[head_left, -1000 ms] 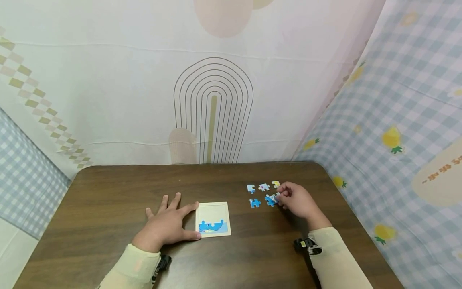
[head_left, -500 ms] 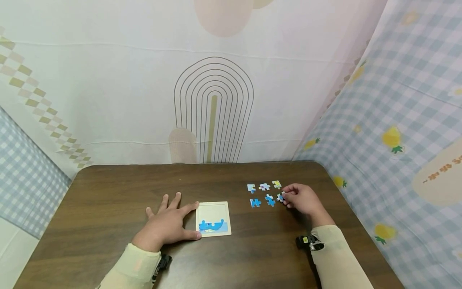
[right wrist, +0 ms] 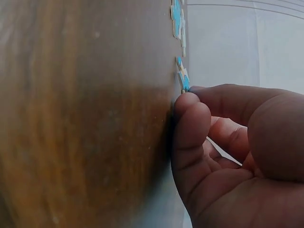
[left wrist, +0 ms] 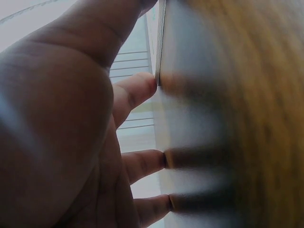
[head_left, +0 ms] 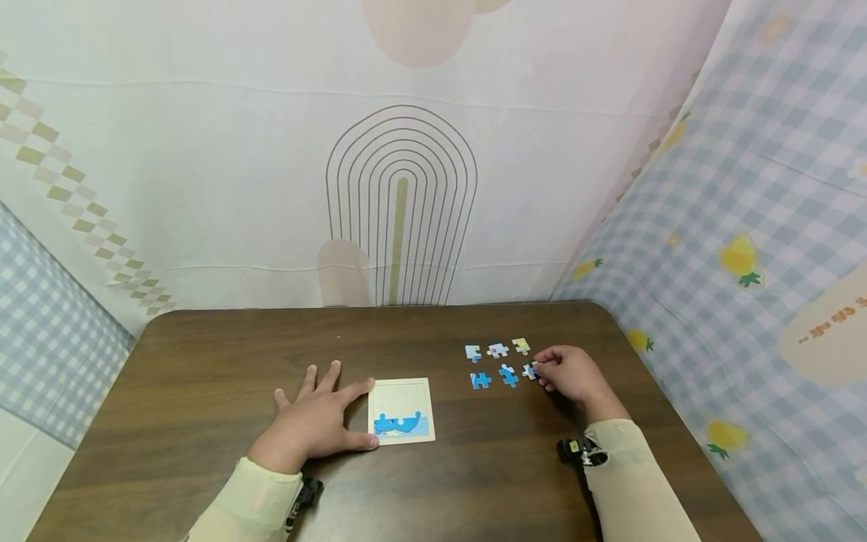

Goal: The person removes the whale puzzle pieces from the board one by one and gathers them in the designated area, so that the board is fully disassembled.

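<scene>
My left hand point(head_left: 313, 423) lies spread on the table, thumb and index fingertip at the left edge of a square puzzle frame point(head_left: 401, 382). In the left wrist view, the index fingertip point(left wrist: 148, 84) meets the frame's edge. Blue assembled pieces point(head_left: 398, 424) fill the frame's lower part; its upper part is bare board. At the right, my right hand point(head_left: 574, 380) pinches a small blue and white puzzle piece point(head_left: 529, 371) between thumb and index finger. The right wrist view shows that piece point(right wrist: 184, 80) tilted at the fingertips, close over the table, partly hidden by them.
Several loose puzzle pieces lie left of the right hand in two rows, among them a blue one point(head_left: 508, 376), another blue one point(head_left: 481, 380) and a yellow-marked one point(head_left: 521, 346). The brown table point(head_left: 433, 489) ends at a patterned cloth point(head_left: 271, 188) behind.
My right hand has shifted a little right with the pinched puzzle piece, which earlier overlapped the neighbouring blue piece and now shows apart from it. The left hand and frame have stayed put.
</scene>
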